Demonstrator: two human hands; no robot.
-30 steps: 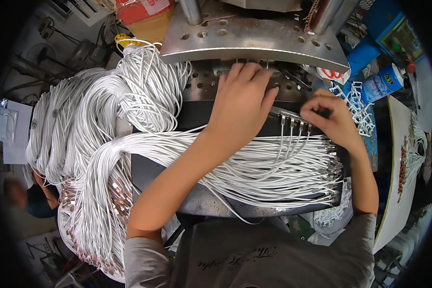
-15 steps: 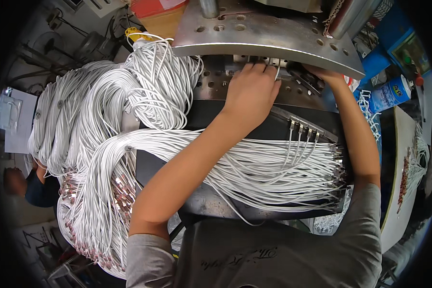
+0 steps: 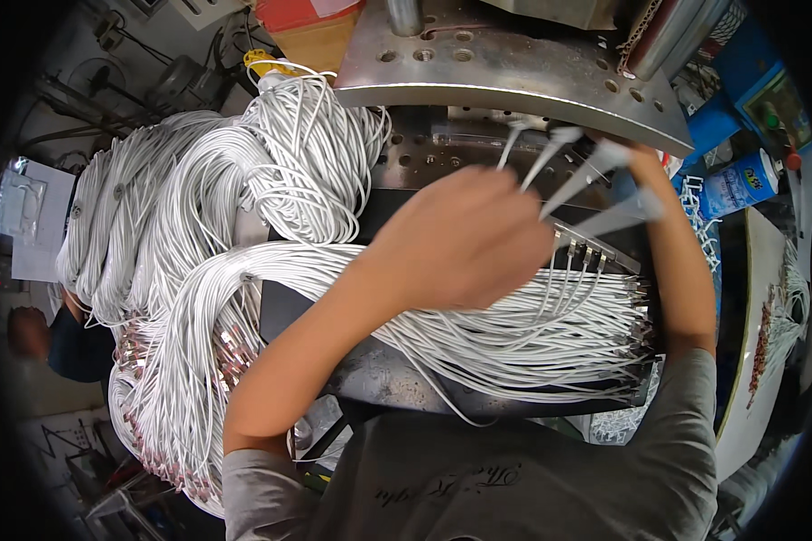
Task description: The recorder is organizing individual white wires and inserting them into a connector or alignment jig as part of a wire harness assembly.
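Note:
My left hand point(image 3: 474, 239), smeared by motion, is closed around several white cables. Their white moulded ends point(image 3: 595, 171) fan out past the fingers toward the upper right. Below this hand a thick bundle of white cables point(image 3: 514, 352) lies on a black surface, metal plugs at its right end. Beside it a metal bar point(image 3: 604, 248) carries several plugs with cables attached. My right hand point(image 3: 639, 160) reaches under the front edge of the thick steel press plate point(image 3: 514, 95); its fingers are hidden behind the plate and the blurred cable ends.
Large coils of white cable point(image 3: 180, 207) heap up on the left. A drilled steel bed point(image 3: 415, 158) sits below the press plate. To the right are a blue-and-white can point(image 3: 738, 183) and a board point(image 3: 753, 334) with more cables. Another person's arm point(image 3: 72, 343) shows at far left.
My left hand has drawn back from under the press plate toward me, bringing out several white cables with moulded ends. My right hand stays near the plate's right side.

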